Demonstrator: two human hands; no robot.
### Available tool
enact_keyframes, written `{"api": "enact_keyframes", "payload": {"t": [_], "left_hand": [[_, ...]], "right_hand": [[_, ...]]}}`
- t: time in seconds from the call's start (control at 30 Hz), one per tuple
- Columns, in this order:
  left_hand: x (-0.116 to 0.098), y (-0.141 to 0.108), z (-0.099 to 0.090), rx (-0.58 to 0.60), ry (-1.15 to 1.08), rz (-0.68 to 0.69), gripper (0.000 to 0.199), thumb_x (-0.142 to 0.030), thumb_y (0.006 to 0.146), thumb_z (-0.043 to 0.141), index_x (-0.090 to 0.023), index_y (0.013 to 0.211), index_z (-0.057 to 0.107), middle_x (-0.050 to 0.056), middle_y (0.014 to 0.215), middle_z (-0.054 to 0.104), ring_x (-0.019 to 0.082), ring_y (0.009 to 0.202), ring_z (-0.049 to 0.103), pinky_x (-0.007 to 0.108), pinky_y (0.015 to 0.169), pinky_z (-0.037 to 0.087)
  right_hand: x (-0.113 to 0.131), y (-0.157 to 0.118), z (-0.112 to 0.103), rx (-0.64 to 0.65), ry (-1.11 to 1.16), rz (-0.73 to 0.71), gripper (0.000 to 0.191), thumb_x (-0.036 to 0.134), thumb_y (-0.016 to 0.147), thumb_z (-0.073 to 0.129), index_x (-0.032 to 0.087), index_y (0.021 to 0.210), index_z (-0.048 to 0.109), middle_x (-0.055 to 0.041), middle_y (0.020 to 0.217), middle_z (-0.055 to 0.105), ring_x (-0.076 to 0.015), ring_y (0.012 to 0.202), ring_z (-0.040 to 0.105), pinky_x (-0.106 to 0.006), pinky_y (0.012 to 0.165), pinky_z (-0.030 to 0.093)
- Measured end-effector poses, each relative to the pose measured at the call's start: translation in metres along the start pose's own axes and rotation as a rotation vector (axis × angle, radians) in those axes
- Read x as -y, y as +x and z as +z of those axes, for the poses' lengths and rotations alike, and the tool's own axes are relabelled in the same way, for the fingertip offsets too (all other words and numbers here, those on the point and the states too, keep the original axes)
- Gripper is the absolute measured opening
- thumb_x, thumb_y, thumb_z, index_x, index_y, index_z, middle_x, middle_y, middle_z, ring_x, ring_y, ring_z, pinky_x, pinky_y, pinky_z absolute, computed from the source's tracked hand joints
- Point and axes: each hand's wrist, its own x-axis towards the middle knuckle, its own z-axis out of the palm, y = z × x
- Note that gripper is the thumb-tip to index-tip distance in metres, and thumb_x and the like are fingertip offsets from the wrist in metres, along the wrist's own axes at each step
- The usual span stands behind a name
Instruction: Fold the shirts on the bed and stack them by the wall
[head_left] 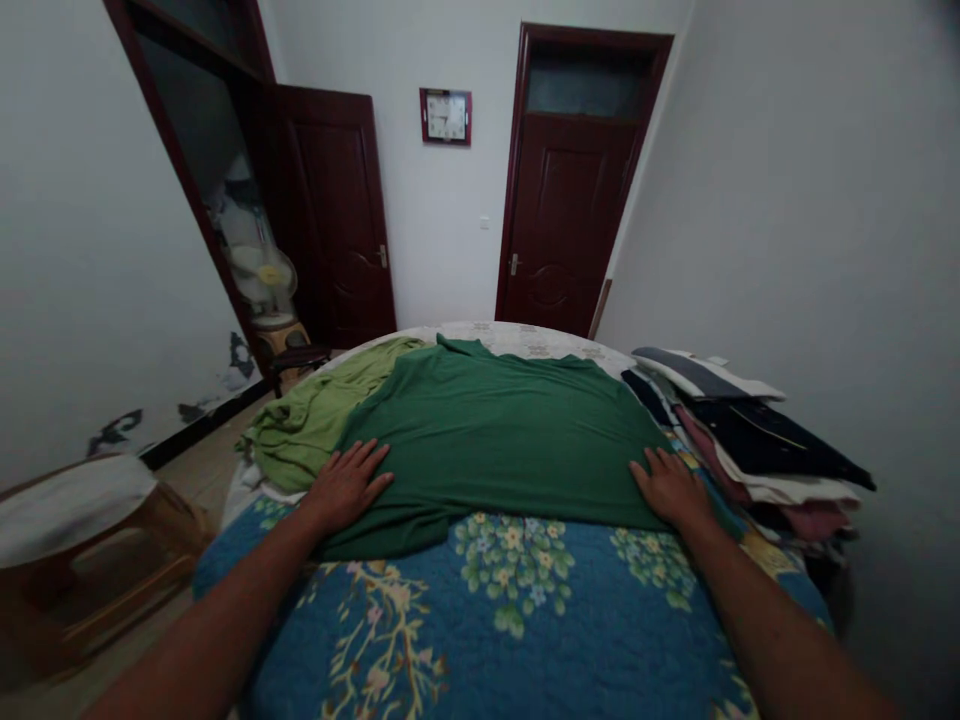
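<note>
A dark green shirt lies spread out across a blue floral cloth. My left hand rests flat on the shirt's left part, fingers apart. On its right edge lies my right hand, palm down with the fingers spread. Neither hand grips anything. Beyond the left hand, a crumpled light green garment touches the shirt's left side. To the right of the shirt is a stack of folded clothes, close to my right hand.
A white patterned cover shows at the table's far edge. A wooden stool with a pale top stands at the lower left. Farther back are a fan, a small dark stool, two dark red doors and a wall clock.
</note>
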Motion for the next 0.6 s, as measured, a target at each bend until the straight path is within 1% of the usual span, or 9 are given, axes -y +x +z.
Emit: {"api": "enact_keyframes", "payload": {"t": [0.1, 0.23, 0.3, 0.33, 0.4, 0.43, 0.5, 0.57, 0.6], "left_hand": [[0.005, -0.012, -0.003, -0.059, -0.071, -0.018, 0.073, -0.061, 0.104, 0.041, -0.018, 0.161, 0.057, 0.016, 0.172, 0.049, 0.040, 0.162, 0.038, 0.063, 0.133, 0.026], [0.007, -0.046, -0.016, -0.222, -0.284, 0.006, 0.065, -0.059, 0.103, 0.042, -0.019, 0.152, 0.060, 0.015, 0.158, 0.063, 0.033, 0.148, 0.056, 0.053, 0.129, 0.039], [0.003, -0.071, -0.024, -0.297, -0.332, 0.021, 0.058, -0.060, 0.103, 0.046, -0.023, 0.143, 0.066, 0.013, 0.149, 0.068, 0.032, 0.141, 0.060, 0.050, 0.125, 0.045], [0.001, -0.083, -0.027, -0.298, -0.329, 0.041, 0.054, -0.061, 0.101, 0.051, -0.024, 0.137, 0.070, 0.012, 0.144, 0.071, 0.032, 0.138, 0.061, 0.050, 0.123, 0.046], [-0.006, -0.105, -0.033, -0.218, -0.293, 0.113, 0.050, -0.062, 0.097, 0.060, -0.026, 0.128, 0.075, 0.012, 0.135, 0.073, 0.034, 0.133, 0.063, 0.050, 0.121, 0.048], [-0.009, -0.112, -0.034, -0.162, -0.269, 0.152, 0.049, -0.062, 0.095, 0.064, -0.027, 0.126, 0.077, 0.012, 0.134, 0.074, 0.034, 0.132, 0.063, 0.050, 0.121, 0.048], [-0.013, -0.118, -0.035, -0.083, -0.224, 0.211, 0.047, -0.060, 0.096, 0.065, -0.028, 0.128, 0.079, 0.012, 0.137, 0.073, 0.034, 0.134, 0.062, 0.051, 0.121, 0.046], [-0.014, -0.115, -0.033, -0.065, -0.198, 0.244, 0.040, -0.054, 0.101, 0.060, -0.029, 0.125, 0.080, 0.011, 0.137, 0.073, 0.033, 0.135, 0.062, 0.051, 0.122, 0.046], [-0.014, -0.112, -0.032, -0.063, -0.195, 0.258, 0.037, -0.051, 0.103, 0.057, -0.028, 0.122, 0.080, 0.011, 0.134, 0.074, 0.032, 0.135, 0.062, 0.051, 0.122, 0.045]], "right_hand": [[-0.023, -0.003, 0.008, -0.078, -0.008, 0.001, 0.078, 0.058, 0.108, 0.028, 0.004, 0.159, 0.055, -0.0267, 0.166, 0.049, -0.0398, 0.159, 0.041, -0.060, 0.125, 0.036], [-0.041, -0.011, 0.008, -0.172, 0.007, -0.081, 0.069, 0.047, 0.106, 0.030, 0.000, 0.142, 0.066, -0.0328, 0.147, 0.063, -0.0396, 0.143, 0.057, -0.056, 0.119, 0.044], [-0.042, -0.017, 0.000, -0.241, 0.052, -0.118, 0.064, 0.046, 0.105, 0.033, 0.003, 0.137, 0.068, -0.0306, 0.138, 0.068, -0.0391, 0.134, 0.063, -0.055, 0.117, 0.046], [-0.040, -0.021, -0.005, -0.278, 0.090, -0.144, 0.061, 0.047, 0.103, 0.036, 0.006, 0.135, 0.069, -0.0284, 0.134, 0.070, -0.0385, 0.131, 0.064, -0.054, 0.116, 0.047], [-0.031, -0.033, -0.019, -0.303, 0.197, -0.256, 0.051, 0.048, 0.101, 0.043, 0.014, 0.128, 0.071, -0.0228, 0.129, 0.072, -0.0361, 0.128, 0.065, -0.052, 0.115, 0.048], [-0.024, -0.039, -0.026, -0.270, 0.256, -0.343, 0.046, 0.048, 0.099, 0.048, 0.017, 0.124, 0.072, -0.0200, 0.126, 0.073, -0.0346, 0.126, 0.066, -0.050, 0.115, 0.049], [-0.008, -0.052, -0.038, -0.131, 0.354, -0.535, 0.039, 0.048, 0.096, 0.056, 0.022, 0.118, 0.074, -0.0159, 0.124, 0.074, -0.0324, 0.124, 0.066, -0.048, 0.114, 0.050], [0.009, -0.063, -0.045, -0.012, 0.389, -0.664, 0.038, 0.048, 0.094, 0.062, 0.023, 0.119, 0.075, -0.0141, 0.127, 0.074, -0.0316, 0.124, 0.065, -0.047, 0.113, 0.050], [0.016, -0.066, -0.046, 0.010, 0.386, -0.694, 0.037, 0.047, 0.094, 0.064, 0.022, 0.119, 0.075, -0.0141, 0.127, 0.074, -0.0314, 0.123, 0.065, -0.047, 0.113, 0.050]]}}
